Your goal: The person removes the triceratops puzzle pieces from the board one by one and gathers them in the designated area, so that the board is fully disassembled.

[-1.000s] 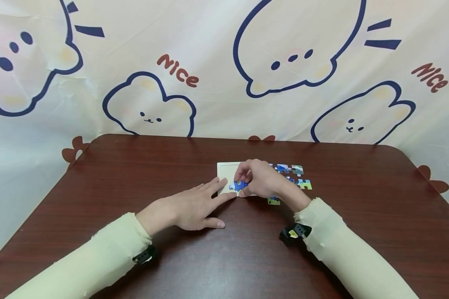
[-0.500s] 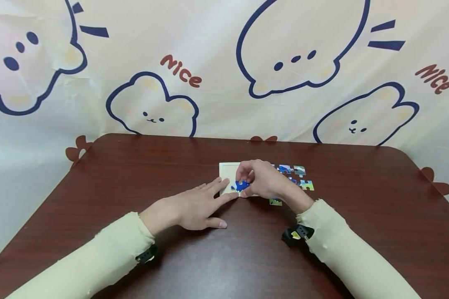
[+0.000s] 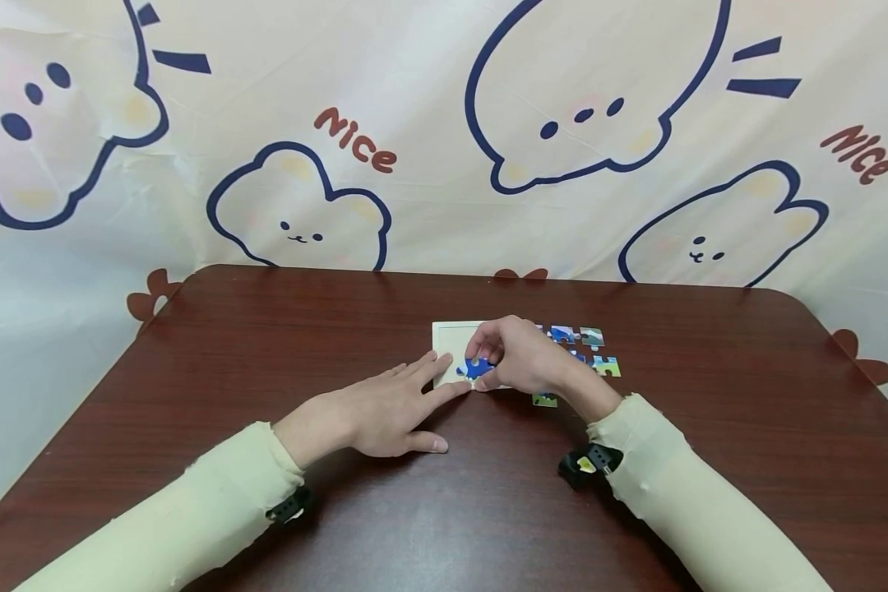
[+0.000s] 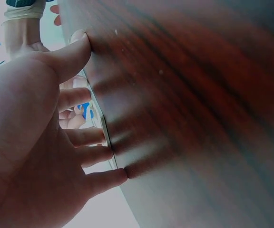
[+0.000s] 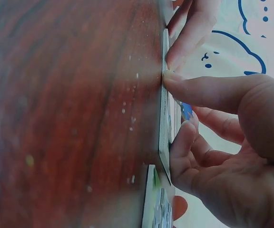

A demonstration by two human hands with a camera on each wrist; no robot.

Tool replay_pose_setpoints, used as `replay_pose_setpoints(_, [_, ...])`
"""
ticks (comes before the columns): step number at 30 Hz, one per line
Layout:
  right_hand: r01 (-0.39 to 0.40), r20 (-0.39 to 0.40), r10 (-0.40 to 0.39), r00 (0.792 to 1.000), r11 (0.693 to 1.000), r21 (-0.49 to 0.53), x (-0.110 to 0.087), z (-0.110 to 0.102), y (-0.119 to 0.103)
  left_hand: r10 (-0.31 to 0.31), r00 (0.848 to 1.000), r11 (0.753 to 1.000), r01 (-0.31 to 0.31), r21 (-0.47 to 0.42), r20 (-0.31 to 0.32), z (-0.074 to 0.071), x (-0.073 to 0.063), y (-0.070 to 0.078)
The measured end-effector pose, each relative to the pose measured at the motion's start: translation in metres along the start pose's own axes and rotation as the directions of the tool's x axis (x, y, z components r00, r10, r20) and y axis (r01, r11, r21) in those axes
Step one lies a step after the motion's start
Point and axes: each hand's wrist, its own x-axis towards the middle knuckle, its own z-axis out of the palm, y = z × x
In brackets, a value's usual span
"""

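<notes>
A blue jigsaw puzzle piece [image 3: 477,367] is tilted over the lower part of a pale puzzle tray [image 3: 450,333]. My right hand [image 3: 524,358] pinches it between thumb and fingers. In the right wrist view the blue piece [image 5: 187,111] shows behind the thumb, whose tip touches the tray's near edge [image 5: 162,124]. At the tray's left side my left hand [image 3: 386,413] lies palm down with its fingers spread. Some of those fingertips rest on the tray's edge, and its thumb touches the table. My right hand hides the tray's right part.
Several loose puzzle pieces [image 3: 592,336] lie right of the tray. Another piece [image 3: 544,400] lies in front of it, beneath the right wrist. The brown wooden table [image 3: 296,321] ends at a printed cloth backdrop [image 3: 429,197].
The blue piece looks slightly more tilted than a second ago. Otherwise both hands stay nearly in place; the whole head view shifts a little.
</notes>
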Motion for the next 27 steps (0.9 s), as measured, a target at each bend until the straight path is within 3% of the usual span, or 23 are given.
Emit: replay_pose_setpoints(27, [0.013,0.006,-0.013,1.000,1.000,-0.022,-0.0007,-0.0062,0.0032,0.014,1.000,1.000,-0.014,-0.018,-0.009,0.0010,-0.0011,-0.0002])
